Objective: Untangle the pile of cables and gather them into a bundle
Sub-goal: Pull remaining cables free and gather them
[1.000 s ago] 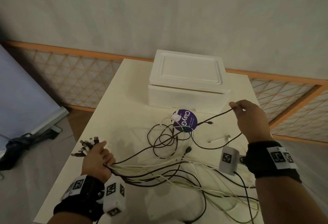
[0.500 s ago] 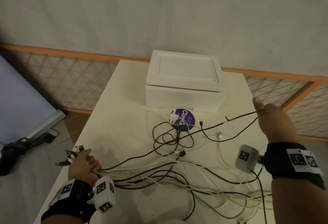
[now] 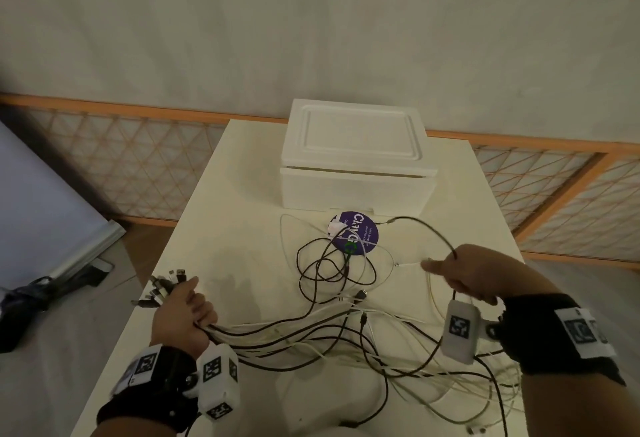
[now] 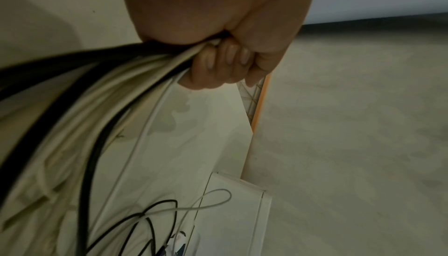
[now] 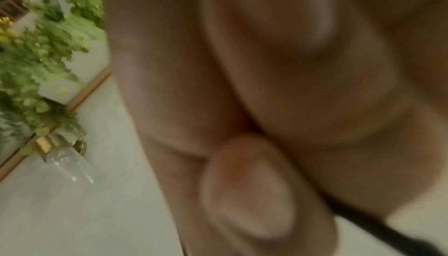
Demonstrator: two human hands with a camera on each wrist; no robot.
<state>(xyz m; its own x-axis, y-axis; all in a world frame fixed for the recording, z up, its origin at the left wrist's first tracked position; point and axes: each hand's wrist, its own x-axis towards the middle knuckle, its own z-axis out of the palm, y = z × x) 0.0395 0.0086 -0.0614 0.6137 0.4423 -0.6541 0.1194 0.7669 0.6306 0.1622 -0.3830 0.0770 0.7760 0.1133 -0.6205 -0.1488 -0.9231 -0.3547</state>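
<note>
This looks like a plain indoor room, perhaps in a home or a small studio; which one, I cannot tell. A cream desk (image 3: 221, 215) stands against a bare pale wall (image 3: 311, 21). Along the wall's foot runs an orange wooden lattice panel (image 3: 121, 166). On the desk sits a white foam box (image 3: 356, 159). In the right wrist view, green plants (image 5: 41, 58) and a glass bottle (image 5: 65, 160) are visible.

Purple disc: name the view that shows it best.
Head view. The purple disc lies whole on the table before the white box, cables crossing it. Left wrist catches only a sliver at its bottom edge; right wrist shows none of it.
</note>
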